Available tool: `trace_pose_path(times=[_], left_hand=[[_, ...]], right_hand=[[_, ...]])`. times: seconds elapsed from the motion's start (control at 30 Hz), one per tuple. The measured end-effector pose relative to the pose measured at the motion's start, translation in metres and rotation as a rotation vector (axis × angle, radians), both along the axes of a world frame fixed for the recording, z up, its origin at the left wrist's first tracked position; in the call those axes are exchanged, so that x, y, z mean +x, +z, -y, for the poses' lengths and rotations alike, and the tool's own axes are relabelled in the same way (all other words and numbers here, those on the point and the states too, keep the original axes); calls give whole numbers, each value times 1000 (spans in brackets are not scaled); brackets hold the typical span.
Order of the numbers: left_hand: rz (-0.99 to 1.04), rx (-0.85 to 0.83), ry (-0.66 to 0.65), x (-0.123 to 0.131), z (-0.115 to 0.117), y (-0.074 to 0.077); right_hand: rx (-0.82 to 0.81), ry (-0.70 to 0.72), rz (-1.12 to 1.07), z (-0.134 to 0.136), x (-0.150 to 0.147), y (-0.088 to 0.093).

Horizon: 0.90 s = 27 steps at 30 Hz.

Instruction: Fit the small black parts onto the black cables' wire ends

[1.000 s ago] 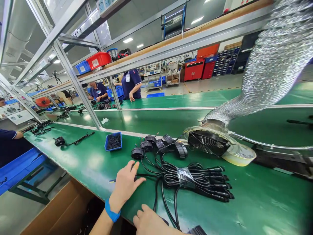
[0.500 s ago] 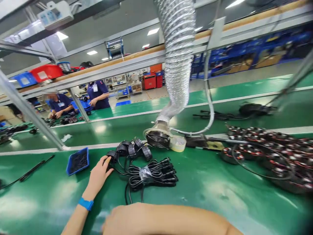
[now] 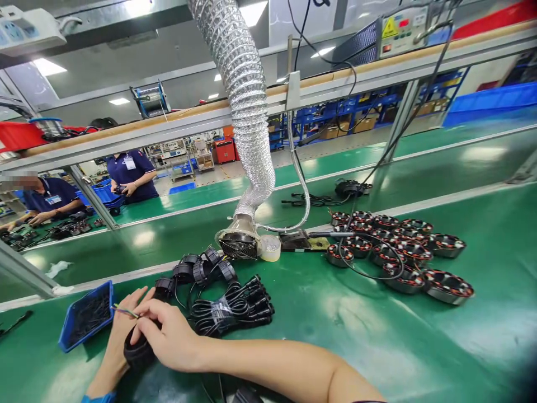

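My right hand (image 3: 170, 336) crosses over in front of my left, thumb and finger pinched on thin coloured wires (image 3: 126, 311). Below those fingers is a round black part (image 3: 140, 354), partly covered. My left hand (image 3: 119, 330) has its visible fingers stretched toward a black ribbed cap (image 3: 165, 287); its thumb side is hidden. Beyond lie more black caps (image 3: 201, 270) on cables. A bundle of black cables (image 3: 220, 310), bound with clear wrap, rests right of my hands. Just left stands a blue tray (image 3: 62, 336) of small black pieces.
A black fan (image 3: 239, 246) on a silver duct (image 3: 251, 112) stands mid-bench beside a round, pale tub (image 3: 271, 249). A soldering iron (image 3: 323, 235) and several wound copper rings (image 3: 398, 252) are to the right. Two people (image 3: 132, 173) work across the bench.
My right hand has come up and left to my left hand and now pinches coloured wires. My left hand has drawn back from the caps. The view has swung right.
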<state>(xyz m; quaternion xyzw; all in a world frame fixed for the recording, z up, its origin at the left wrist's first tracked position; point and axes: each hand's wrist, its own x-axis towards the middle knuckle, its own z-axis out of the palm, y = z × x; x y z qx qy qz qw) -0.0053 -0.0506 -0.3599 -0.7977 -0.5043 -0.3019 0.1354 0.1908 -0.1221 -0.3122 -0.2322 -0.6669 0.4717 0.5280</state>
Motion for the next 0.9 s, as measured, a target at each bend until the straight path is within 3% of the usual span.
trace_pose_path(times=[0.07, 0.17, 0.23, 0.37, 0.47, 0.6, 0.67, 0.8, 0.9], left_hand=[[19, 63, 80, -24, -6, 5], [74, 158, 416, -68, -22, 11], [52, 17, 533, -97, -36, 10], [-10, -325, 521, -132, -66, 4], [-35, -377, 515, -127, -71, 13], [37, -373, 503, -90, -41, 37], [120, -314, 509, -74, -32, 40], [191, -224, 598, -76, -34, 26], [248, -166, 589, -86, -34, 13]], right_hand=[[-58, 15, -12, -4, -5, -10], [-129, -16, -11, -8, -12, -24], [-156, -47, -20, -10, -14, -30], [-192, -99, -34, -17, -13, -35], [-212, -104, -44, -21, -12, -35], [-261, -89, -94, -21, -12, -32], [-295, -52, -116, -24, -12, -32], [-360, 41, -138, -32, -13, -32], [-418, 63, -138, -34, -12, -32]])
